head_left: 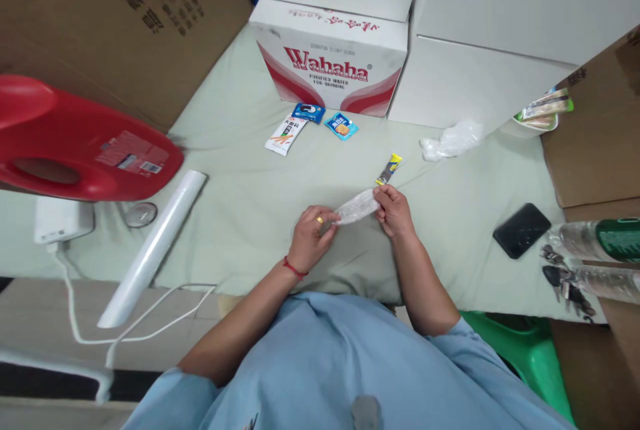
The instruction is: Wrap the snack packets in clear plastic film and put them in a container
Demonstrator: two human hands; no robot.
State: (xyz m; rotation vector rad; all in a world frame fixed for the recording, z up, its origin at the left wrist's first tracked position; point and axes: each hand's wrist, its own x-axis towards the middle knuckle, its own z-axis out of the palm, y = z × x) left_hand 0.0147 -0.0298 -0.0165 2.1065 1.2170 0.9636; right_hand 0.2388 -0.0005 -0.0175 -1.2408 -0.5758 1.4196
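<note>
Between my two hands a thin, whitish crinkled plastic bag (357, 208) is stretched out, slightly slanted. My left hand (314, 231) pinches its left end between thumb and fingers. The right end is gripped by the closed fingers of my right hand (395, 211). Just beyond the right hand lies a small yellow and dark snack packet (389, 169). Farther back are a white snack packet (286, 135), a dark blue packet (309, 113) and a light blue packet (342, 127). A crumpled clear plastic bag (453, 141) rests to the right of them.
A Wahaba water carton, printed "Wahaha" (335, 60), stands at the back. To the left are a red jug (90, 143), a white roll (155, 247) and a white charger (64, 220) with its cable. Rightward lie a black phone (521, 231), keys (567, 287) and plastic bottles (580, 241).
</note>
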